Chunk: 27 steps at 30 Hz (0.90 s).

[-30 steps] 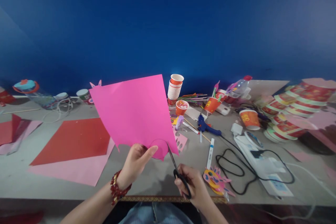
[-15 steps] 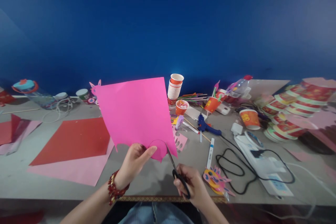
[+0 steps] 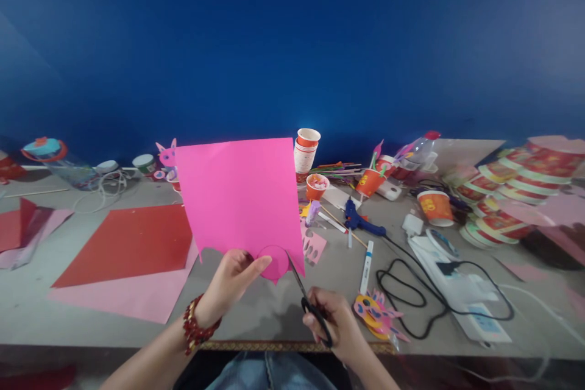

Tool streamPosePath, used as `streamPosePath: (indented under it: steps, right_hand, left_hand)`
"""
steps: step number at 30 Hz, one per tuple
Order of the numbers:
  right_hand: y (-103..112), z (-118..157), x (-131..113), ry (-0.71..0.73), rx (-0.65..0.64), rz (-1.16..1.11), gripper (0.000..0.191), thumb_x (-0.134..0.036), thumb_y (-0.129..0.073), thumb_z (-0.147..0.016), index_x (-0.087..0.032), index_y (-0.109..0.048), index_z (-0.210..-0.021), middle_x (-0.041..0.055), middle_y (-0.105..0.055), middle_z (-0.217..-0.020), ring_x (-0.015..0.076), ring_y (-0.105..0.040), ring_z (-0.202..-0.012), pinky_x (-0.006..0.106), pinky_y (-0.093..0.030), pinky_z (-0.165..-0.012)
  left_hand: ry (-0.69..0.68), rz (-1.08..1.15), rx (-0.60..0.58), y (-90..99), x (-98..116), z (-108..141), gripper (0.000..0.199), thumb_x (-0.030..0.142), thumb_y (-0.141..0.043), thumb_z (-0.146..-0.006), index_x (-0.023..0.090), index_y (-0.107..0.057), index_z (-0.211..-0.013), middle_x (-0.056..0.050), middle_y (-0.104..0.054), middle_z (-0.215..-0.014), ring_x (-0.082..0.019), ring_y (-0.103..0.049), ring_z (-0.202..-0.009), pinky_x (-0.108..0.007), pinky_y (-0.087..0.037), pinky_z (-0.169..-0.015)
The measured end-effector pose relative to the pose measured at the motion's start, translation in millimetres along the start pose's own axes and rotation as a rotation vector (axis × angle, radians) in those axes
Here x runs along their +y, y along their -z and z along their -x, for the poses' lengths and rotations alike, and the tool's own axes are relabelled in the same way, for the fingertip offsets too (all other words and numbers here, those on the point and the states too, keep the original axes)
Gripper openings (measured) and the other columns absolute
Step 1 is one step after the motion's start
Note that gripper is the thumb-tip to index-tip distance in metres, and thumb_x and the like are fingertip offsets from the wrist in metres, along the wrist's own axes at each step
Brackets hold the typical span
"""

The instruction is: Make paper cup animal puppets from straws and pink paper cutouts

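Note:
A bright pink sheet of paper [image 3: 242, 195] is held up above the table by my left hand [image 3: 235, 283], which pinches its lower edge with the thumb in front. Beside that thumb a round outline is drawn on the paper, partly cut along its right side. My right hand [image 3: 331, 317] is closed round the black handles of a pair of scissors [image 3: 298, 280]. Their blades reach up into the paper at the right edge of the drawn circle. A red beaded bracelet [image 3: 198, 326] circles my left wrist.
Red paper [image 3: 132, 244] lies on pale pink paper at left. Behind the sheet stands a stack of paper cups [image 3: 304, 157]. A blue glue gun [image 3: 359, 219], a marker [image 3: 366, 268], a power strip [image 3: 461, 292] with a black cable and stacked paper bowls [image 3: 525, 180] are at right.
The pink sheet has turned and shifted slightly right at its top, uncovering more of the pink figure behind it. The scissor blades sit further along the circle's outline.

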State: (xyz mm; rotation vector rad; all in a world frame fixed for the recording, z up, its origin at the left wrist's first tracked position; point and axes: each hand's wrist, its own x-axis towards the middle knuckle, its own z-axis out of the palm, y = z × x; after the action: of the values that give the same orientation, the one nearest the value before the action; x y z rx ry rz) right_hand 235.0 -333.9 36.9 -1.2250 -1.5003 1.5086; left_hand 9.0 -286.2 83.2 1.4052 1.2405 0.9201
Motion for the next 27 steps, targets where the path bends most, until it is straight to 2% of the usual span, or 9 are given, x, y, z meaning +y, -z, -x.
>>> streamPosePath:
  steps: [7,14,21,27]
  right_hand:
    - [-0.7,1.1,1.5,-0.034,0.003,-0.028,0.062,-0.078,-0.062,-0.069,-0.023,-0.036,-0.063,-0.0077,-0.041,-0.047,0.0059,-0.041,-0.037,0.018,-0.027,-0.036]
    - [4.9,6.1,-5.5,-0.143,-0.144,-0.156,0.059,-0.077,-0.065,-0.068,-0.021,-0.044,-0.072,-0.0048,-0.054,-0.047,0.0063,-0.044,-0.033,0.016,-0.03,-0.031]
    - [6.8,3.8,-5.9,-0.166,-0.13,-0.126,0.059,-0.075,-0.068,-0.066,-0.021,-0.045,-0.071,-0.0049,-0.054,-0.047,0.0065,-0.045,-0.035,0.016,-0.036,-0.034]
    - [9.5,3.6,-3.6,-0.132,-0.131,-0.083,0.057,-0.072,-0.068,-0.069,-0.02,-0.046,-0.07,-0.0052,-0.052,-0.048,0.0069,-0.045,-0.037,0.017,-0.036,-0.035]
  left_hand:
    - [0.025,0.018,-0.006,2.0,-0.8,-1.1,0.056,0.059,-0.058,-0.084,0.02,-0.03,-0.054,0.007,-0.019,-0.054,-0.006,-0.017,-0.05,-0.023,-0.013,-0.045]
    - [0.036,-0.117,-0.114,6.7,7.5,0.4,0.053,0.056,-0.062,-0.081,0.02,-0.033,-0.056,0.007,-0.02,-0.056,-0.007,-0.017,-0.051,-0.023,-0.012,-0.045]
    - [0.016,-0.108,-0.216,5.1,10.3,2.9,0.048,0.052,-0.054,-0.087,0.019,-0.035,-0.058,0.006,-0.023,-0.057,-0.007,-0.02,-0.053,-0.023,-0.014,-0.046]
    - [0.004,-0.085,-0.261,8.2,12.4,1.1,0.047,0.051,-0.057,-0.087,0.018,-0.038,-0.058,0.006,-0.023,-0.057,-0.007,-0.019,-0.052,-0.022,-0.015,-0.046]
